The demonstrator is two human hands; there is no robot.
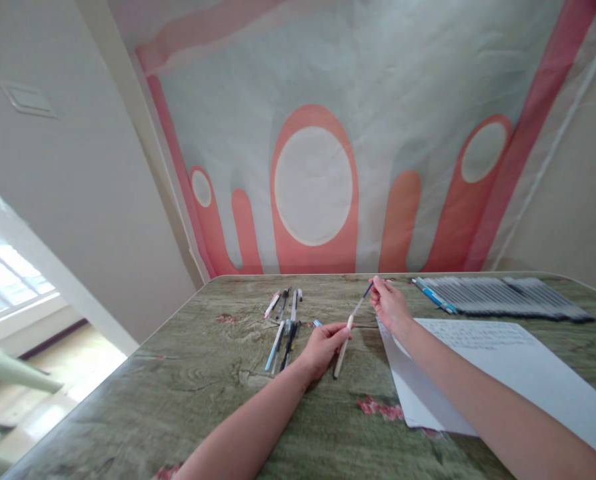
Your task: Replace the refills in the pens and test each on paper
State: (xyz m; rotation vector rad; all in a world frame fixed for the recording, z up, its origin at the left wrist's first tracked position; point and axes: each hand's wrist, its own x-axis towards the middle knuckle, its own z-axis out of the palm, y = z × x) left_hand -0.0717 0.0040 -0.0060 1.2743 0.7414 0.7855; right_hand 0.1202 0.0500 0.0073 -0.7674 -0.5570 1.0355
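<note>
At the far left of the frame, a bright window (9, 270) shows beside a slanting white wall, with part of a pale green piece of furniture (15, 370) below it. A switch plate (28, 99) is on the wall at upper left.

The wood-patterned table (203, 400) fills the lower part of the frame, in front of a pink and grey backdrop (313, 187). Left of the lower centre, loose pens lie in two rough clusters. The farther one includes a white and pink pen (272, 305), dark pieces and a small cap (300, 295); the nearer one has a light blue pen (275, 348) and a black pen (289, 347). A small light blue piece (318, 323) lies just beyond the left hand, which partly blocks the view there.

The left hand (325, 348), just right of these, is closed around a cream pen barrel (342, 357), which slants with its lower end toward the viewer; the fingers cover part of it. The right hand (389, 305) pinches the dark blue end of a slim refill (362, 301), whose other end meets the barrel's top; how far it goes in, I cannot tell.

On the right, the right forearm crosses a white sheet (518, 380) with handwriting near its far edge, hiding part of it. Beyond the sheet, blue pens (434, 297) lie beside a long row of clear, dark-tipped pens (498, 297).
</note>
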